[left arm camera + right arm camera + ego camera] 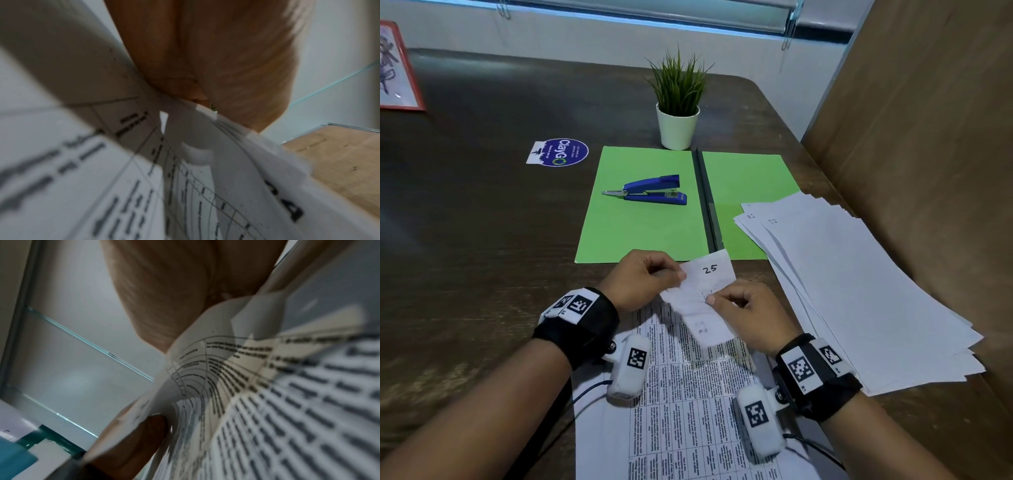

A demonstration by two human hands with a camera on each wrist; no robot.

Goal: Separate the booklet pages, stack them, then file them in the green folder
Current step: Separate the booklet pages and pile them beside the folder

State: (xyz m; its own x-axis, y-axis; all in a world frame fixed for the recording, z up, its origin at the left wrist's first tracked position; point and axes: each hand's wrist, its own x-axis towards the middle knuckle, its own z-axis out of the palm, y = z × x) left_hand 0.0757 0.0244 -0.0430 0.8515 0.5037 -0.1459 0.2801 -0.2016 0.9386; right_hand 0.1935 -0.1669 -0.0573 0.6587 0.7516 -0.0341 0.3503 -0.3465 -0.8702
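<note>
Both hands point(688, 291) pinch apparently thin, curled booklet pages point(705, 291).

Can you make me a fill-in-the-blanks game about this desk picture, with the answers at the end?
1. The stapler lying on the open folder is ____ in colour.
2. The page corner pinched by the left hand and right hand shows the number ____.
3. The plant grows in a ____ pot.
4. The loose sheets lie to the ____ of the hands.

Answers: blue; 25; white; right
</note>
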